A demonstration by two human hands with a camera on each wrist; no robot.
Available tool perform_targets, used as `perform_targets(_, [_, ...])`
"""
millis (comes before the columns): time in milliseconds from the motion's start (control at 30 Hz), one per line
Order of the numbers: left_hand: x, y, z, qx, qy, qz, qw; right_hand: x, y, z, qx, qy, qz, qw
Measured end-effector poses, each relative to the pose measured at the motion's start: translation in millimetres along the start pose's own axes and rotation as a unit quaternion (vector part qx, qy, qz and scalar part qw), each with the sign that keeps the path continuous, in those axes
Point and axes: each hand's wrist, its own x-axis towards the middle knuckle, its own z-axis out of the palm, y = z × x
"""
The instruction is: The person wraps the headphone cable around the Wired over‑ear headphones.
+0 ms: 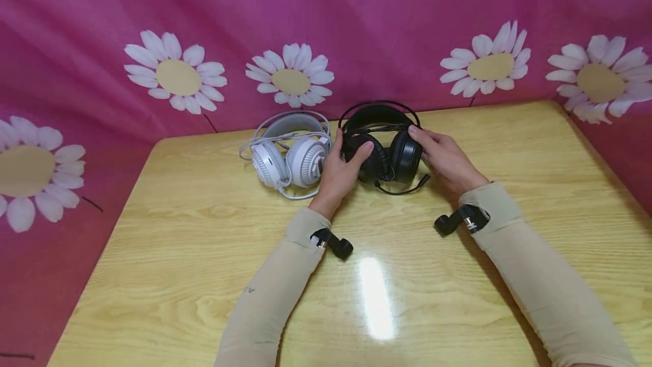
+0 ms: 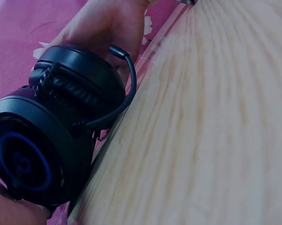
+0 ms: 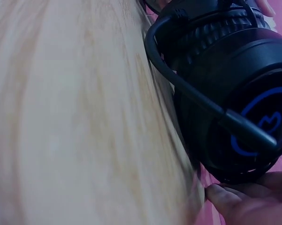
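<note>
A black headset point(image 1: 406, 158) lies at the back of the wooden table, its headband toward the curtain and a thin boom microphone point(image 1: 407, 191) curving out in front. My left hand point(image 1: 342, 173) grips the left ear cup, thumb across its outer side. On the other side my right hand point(image 1: 447, 158) holds the right ear cup, with the thumb near its upper edge. Both wrist views show a blue ring and logo on an ear cup point(image 2: 26, 161). Directly left of the left hand rests a white headset point(image 1: 307, 158) with its cable looped over it.
The light wooden table point(image 1: 178, 242) ends just behind the headsets. A pink curtain point(image 1: 377, 27) with big white daisies hangs along its back and sides. Small black wrist cameras point(image 1: 342, 248) stick out from both sleeves over the tabletop.
</note>
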Motion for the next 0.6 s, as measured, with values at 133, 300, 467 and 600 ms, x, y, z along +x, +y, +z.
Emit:
perform_targets(133, [-2.9, 2.0, -0.3, 0.007, 0.006, 0.008, 0.9999, -2.4, -1.9, 1.4, 0.004, -0.005, -0.002, 1.0])
perform_targets(300, [-10.7, 9.8, -0.5, 0.082, 0.02, 0.045, 0.9954, -5.4, -6.4, 1.2, -0.028, -0.007, 0.006, 0.9996])
perform_targets(467, [-23.4, 22.5, 0.4, 0.185, 0.003, 0.132, 0.9738, -14.1, -10.2, -12.3, -0.156, 0.033, 0.018, 0.987])
perform_targets(600, [-36.1, 38.8, -9.2, 0.214, -0.02, 0.198, 0.9563, -24.7, -10.1, -31.6, -0.206, 0.048, 0.023, 0.9771])
